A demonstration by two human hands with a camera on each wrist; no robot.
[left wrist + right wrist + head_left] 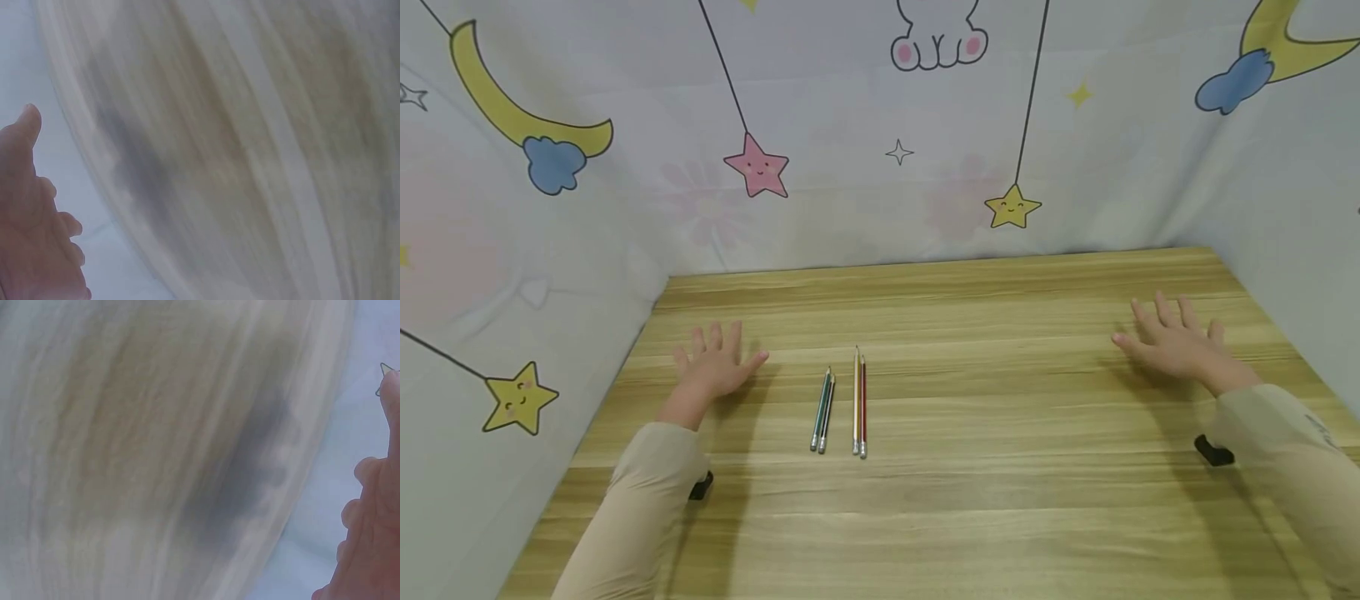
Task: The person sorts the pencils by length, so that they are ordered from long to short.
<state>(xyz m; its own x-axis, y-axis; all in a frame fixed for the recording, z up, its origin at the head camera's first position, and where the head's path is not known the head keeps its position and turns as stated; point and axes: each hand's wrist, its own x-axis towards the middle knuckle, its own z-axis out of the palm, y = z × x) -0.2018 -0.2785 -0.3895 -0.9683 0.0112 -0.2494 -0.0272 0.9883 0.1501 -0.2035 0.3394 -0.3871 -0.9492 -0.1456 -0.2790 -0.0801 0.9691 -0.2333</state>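
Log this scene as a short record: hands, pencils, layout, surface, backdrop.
left hand: left hand, fingers spread, holding nothing
right hand: right hand, fingers spread, holding nothing
pencils: four; green pencil, dark pencil, yellow pencil, red pencil
layout: two pairs with a gap between, green with dark, yellow with red; points away from the person
nearest hand: left
surface: wood-grain table
backdrop: pale cloth printed with stars, moons and clouds

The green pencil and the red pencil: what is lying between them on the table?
In the head view, between the green pencil and the red pencil lie a dark pencil, a bare strip of tabletop, then a yellowish pencil.
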